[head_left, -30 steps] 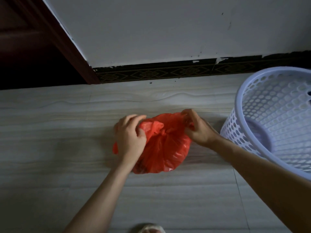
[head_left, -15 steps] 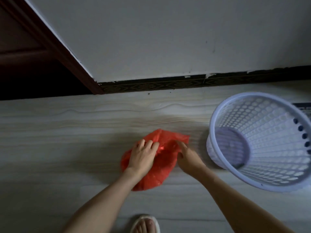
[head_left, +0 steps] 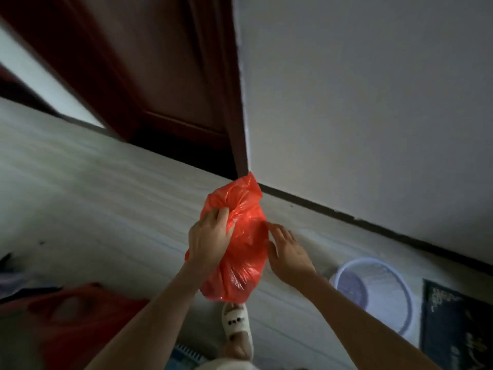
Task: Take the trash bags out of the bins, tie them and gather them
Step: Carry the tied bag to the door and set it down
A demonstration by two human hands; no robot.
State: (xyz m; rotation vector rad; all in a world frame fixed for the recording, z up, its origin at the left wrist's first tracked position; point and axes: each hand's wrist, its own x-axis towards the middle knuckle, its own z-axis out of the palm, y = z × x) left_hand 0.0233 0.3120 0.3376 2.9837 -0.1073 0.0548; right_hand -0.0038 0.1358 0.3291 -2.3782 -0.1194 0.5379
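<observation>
A pale, wood-grained floor (head_left: 80, 198) runs up to a plain wall (head_left: 373, 102) edged with a dark skirting strip, and a dark red door frame (head_left: 165, 76) stands at the corner; the picture is dim and somewhat smeared. The red trash bag (head_left: 240, 252) hangs in the air in front of the person, above a foot in a white slipper (head_left: 237, 327). The left hand (head_left: 210, 236) grips it near the top, its fingers (head_left: 222, 212) curled into the gathered plastic. The right hand (head_left: 289, 252) is just beside the bag with fingers straight and spread, holding nothing; whether it touches the plastic I cannot tell.

The main risk, as I judge it, is the one-handed hold: if the bunched neck slides through those fingers, the bag drops and may spill. Whether a knot is finished cannot be seen, so a loose neck could open when the bag swings. Thin plastic could also tear under the weight pulling at one pinched spot.

The bag is glossy, crinkled and thin, bulging at the bottom, with a flap of plastic sticking up at the top. The white perforated bin (head_left: 373, 292) sits on the floor to the right, near a dark mat (head_left: 456, 324). Something red and blurred lies at lower left (head_left: 80, 316), too unclear to name
</observation>
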